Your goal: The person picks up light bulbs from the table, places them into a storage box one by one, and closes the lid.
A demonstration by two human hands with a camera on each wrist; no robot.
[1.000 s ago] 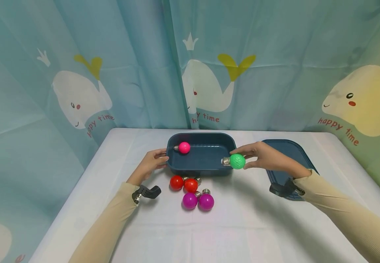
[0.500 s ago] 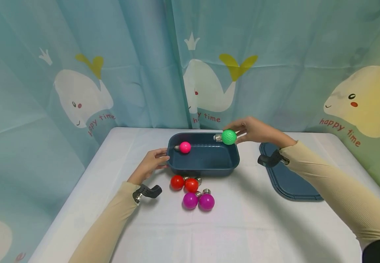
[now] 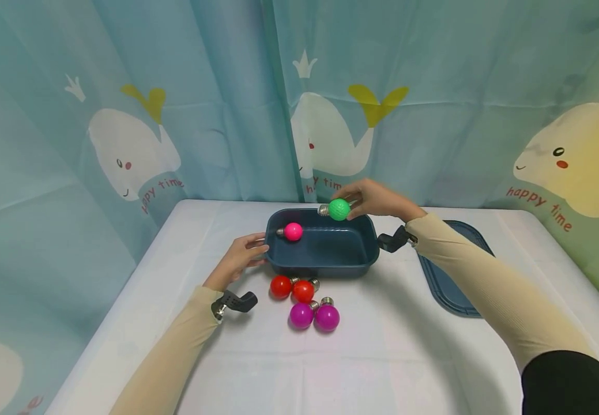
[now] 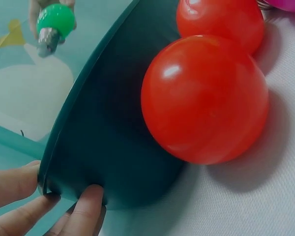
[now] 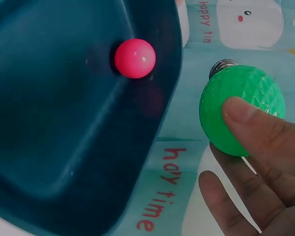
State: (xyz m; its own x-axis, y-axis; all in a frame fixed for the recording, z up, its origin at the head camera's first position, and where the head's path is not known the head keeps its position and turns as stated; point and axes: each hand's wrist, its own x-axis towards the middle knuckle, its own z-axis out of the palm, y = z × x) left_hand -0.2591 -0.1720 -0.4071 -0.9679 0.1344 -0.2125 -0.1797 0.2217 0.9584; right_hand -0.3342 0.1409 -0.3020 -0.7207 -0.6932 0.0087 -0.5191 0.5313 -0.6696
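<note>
My right hand (image 3: 377,200) pinches a green light bulb (image 3: 339,210) with a textured globe, held above the far side of a dark blue plastic bin (image 3: 325,271). Its metal screw base points left. In the right wrist view the thumb presses on the green globe (image 5: 246,91), with fingers behind it. A pink bulb (image 3: 293,231) lies inside the bin at the left. My left hand (image 3: 238,259) grips the bin's left end, thumb at the rim and fingers against the outer wall (image 4: 108,123), as the left wrist view shows.
Just in front of the bin lie two red bulbs (image 3: 281,287) and, nearer, two purple bulbs (image 3: 327,317), on a white cloth (image 3: 372,369). A dark blue lid (image 3: 449,288) lies flat at the right, partly under my right forearm. A whale-print curtain (image 3: 226,115) hangs behind.
My right hand has carried the green bulb from the bin's near right corner back and to the left, over its far side. The left hand keeps its place on the bin.
</note>
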